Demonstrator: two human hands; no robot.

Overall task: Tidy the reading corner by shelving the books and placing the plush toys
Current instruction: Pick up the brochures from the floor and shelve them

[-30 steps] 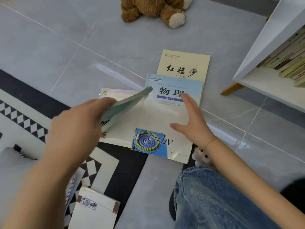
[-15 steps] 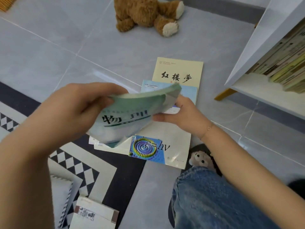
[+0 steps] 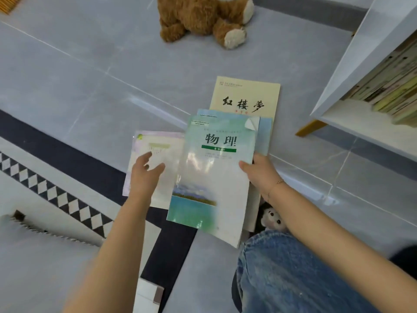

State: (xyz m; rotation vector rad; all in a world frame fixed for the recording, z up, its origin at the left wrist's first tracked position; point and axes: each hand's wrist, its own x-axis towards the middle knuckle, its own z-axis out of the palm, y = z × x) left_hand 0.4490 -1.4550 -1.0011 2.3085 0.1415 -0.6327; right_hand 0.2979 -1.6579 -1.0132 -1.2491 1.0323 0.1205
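Paperbacks on floor: right hand (image 3: 262, 175) pinches green physics book (image 3: 214, 177) at its right edge, left hand (image 3: 144, 177) hovers open just left of it; thin, floppy, glossy cover, so probably grip near spine.

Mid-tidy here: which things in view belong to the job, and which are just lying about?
Job:
green physics book
blue book
cream book
pale book
brown teddy
small plush
bookshelf

Lying about:
patterned rug
cushion
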